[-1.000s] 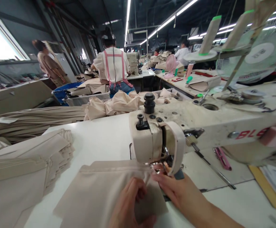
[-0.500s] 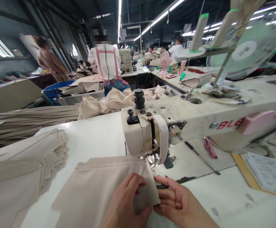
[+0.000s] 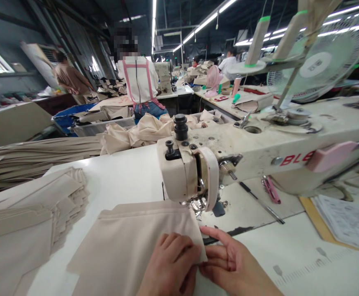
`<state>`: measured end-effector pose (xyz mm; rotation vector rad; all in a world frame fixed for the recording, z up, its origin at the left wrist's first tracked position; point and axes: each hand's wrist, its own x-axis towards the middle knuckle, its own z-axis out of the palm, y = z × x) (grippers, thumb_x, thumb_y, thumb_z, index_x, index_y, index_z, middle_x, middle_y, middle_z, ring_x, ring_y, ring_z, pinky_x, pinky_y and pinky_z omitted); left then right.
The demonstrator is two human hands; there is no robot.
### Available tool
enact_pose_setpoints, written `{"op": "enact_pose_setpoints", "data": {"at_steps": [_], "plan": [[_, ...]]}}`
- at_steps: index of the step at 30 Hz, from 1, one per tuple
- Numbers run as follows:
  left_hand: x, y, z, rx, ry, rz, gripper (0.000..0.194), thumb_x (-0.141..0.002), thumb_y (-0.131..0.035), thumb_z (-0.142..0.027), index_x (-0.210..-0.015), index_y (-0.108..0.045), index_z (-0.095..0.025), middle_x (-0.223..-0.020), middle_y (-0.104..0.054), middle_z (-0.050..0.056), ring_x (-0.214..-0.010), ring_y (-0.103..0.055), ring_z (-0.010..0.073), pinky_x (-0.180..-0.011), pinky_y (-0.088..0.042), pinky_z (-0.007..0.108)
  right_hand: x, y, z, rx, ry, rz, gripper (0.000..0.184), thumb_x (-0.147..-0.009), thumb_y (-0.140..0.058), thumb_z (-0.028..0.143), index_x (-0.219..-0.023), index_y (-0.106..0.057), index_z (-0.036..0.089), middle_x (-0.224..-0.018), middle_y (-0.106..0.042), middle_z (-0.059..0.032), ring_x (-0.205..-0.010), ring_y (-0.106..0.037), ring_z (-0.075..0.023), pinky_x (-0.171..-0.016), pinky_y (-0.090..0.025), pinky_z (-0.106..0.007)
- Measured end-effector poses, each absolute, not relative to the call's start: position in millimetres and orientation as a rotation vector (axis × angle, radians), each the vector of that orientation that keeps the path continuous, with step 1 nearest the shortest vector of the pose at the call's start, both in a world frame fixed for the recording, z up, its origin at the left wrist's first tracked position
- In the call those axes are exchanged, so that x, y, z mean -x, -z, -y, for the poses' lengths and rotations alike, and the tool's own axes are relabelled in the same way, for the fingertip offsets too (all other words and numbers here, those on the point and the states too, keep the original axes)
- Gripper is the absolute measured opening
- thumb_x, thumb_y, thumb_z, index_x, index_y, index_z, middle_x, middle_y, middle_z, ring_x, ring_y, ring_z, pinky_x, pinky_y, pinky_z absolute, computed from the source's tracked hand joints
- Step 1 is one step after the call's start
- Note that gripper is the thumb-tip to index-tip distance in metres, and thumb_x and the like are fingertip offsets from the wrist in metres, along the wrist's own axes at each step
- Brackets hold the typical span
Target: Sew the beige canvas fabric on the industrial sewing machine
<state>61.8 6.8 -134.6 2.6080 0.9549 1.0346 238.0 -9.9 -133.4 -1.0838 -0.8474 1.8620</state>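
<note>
Head view shows us our two bare hands meeting at the near right corner of a beige fabric piece (image 3: 133, 242) that lies flat on the white sewing table (image 3: 126, 176). Our left hand (image 3: 170, 267) rests on top of the cloth at about 6 o'clock in the frame, fingers curled down and pressing its corner, with the thumb seemingly tucked under the edge, so it grasps the fabric. Our right hand (image 3: 228, 265) sits just beside it toward 5 o'clock, touching the same corner; the index finger points out along the table toward the needle area, and the other fingers close lightly on the cloth edge. The far right corner of the fabric reaches under the presser foot (image 3: 199, 204) of the cream sewing machine (image 3: 253, 152), whose head stands at 12 o'clock from our hands and whose arm runs off toward 3 o'clock. At 9 o'clock a stack of cut beige pieces (image 3: 34, 213) lies on the table, well apart from the hands. A pink clipper (image 3: 271, 190) and a thin dark tool (image 3: 261, 202) lie on the machine bed toward 2 o'clock. Farther off at 11 o'clock, a person in a white top (image 3: 140, 82) with pink straps stands with their back to us.
</note>
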Motion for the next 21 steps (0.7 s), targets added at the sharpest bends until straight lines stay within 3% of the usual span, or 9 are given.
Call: {"op": "enact_pose_setpoints", "data": {"at_steps": [4, 6, 9, 13, 17, 19, 21], "plan": [[-65.1, 131.7, -3.0, -2.849, -1.178, -0.937, 0.018, -0.09, -0.047, -0.006, -0.087, -0.064, -0.013, -0.071, -0.068, 0.003, -0.066, -0.061, 0.0158, -0.066, -0.047, 0.029, -237.9, 133.5, 11.7, 1.095, -1.883, 0.88, 0.067, -0.061, -0.067, 0.012, -0.123, -0.043, 0.013, -0.097, -0.076, -0.0102, -0.08, -0.073, -0.0178, -0.081, -0.054, -0.028], [-65.4, 130.9, -2.6, -2.876, -1.211, -0.957, 0.022, -0.094, -0.045, -0.008, -0.084, -0.064, -0.013, -0.069, -0.068, 0.002, -0.064, -0.061, 0.0145, -0.069, -0.047, 0.029, -240.5, 136.9, 14.4, 1.159, -1.814, 0.979, 0.063, -0.063, -0.062, 0.013, -0.124, -0.044, 0.016, -0.1, -0.074, -0.0088, -0.081, -0.072, -0.0183, -0.077, -0.055, -0.029], [-65.0, 129.1, -3.0, -2.865, -1.241, -0.971, 0.023, -0.095, -0.045, -0.009, -0.082, -0.064, -0.013, -0.067, -0.066, 0.002, -0.061, -0.06, 0.0137, -0.068, -0.046, 0.028, -249.0, 140.2, 19.0, 1.305, -1.317, 1.472, 0.047, -0.071, -0.057, 0.011, -0.117, -0.054, 0.023, -0.106, -0.067, -0.006, -0.087, -0.068, -0.019, -0.071, -0.056, -0.028], [-64.9, 129.9, -0.3, -2.84, -1.266, -1.029, 0.023, -0.095, -0.045, -0.01, -0.086, -0.065, -0.014, -0.068, -0.067, 0.002, -0.063, -0.061, 0.0146, -0.071, -0.045, 0.03, -258.8, 137.5, 16.9, 1.127, -0.569, 2.011, 0.032, -0.082, -0.059, 0.008, -0.11, -0.061, 0.025, -0.108, -0.064, -0.0052, -0.101, -0.062, -0.0202, -0.086, -0.054, -0.031], [-63.0, 134.1, 1.3, -2.79, -1.249, -1.005, 0.018, -0.09, -0.048, -0.004, -0.086, -0.063, -0.014, -0.068, -0.066, 0.003, -0.061, -0.059, 0.0148, -0.066, -0.045, 0.029, -258.6, 135.6, 3.5, 0.866, -0.343, 2.187, 0.019, -0.096, -0.048, 0.011, -0.107, -0.063, 0.017, -0.099, -0.07, -0.0064, -0.1, -0.063, -0.0204, -0.09, -0.054, -0.032], [-59.4, 131.4, -4.8, -2.718, -1.152, -0.947, 0.017, -0.091, -0.047, -0.008, -0.082, -0.06, -0.015, -0.065, -0.064, 0.002, -0.06, -0.057, 0.0149, -0.062, -0.044, 0.029, -256.6, 135.9, -3.2, 0.812, -0.322, 2.286, 0.026, -0.1, -0.039, 0.014, -0.102, -0.065, 0.015, -0.094, -0.072, -0.0075, -0.094, -0.065, -0.0204, -0.088, -0.055, -0.033], [-53.5, 124.1, -17.5, -2.678, -0.937, -0.943, 0.017, -0.094, -0.044, -0.014, -0.091, -0.061, -0.016, -0.078, -0.067, 0.005, -0.074, -0.06, 0.0179, -0.069, -0.048, 0.031, -254.9, 135.5, -7.6, 0.783, -0.31, 2.36, 0.034, -0.102, -0.034, 0.015, -0.095, -0.067, 0.014, -0.088, -0.072, -0.009, -0.089, -0.067, -0.0209, -0.085, -0.056, -0.034]]}}
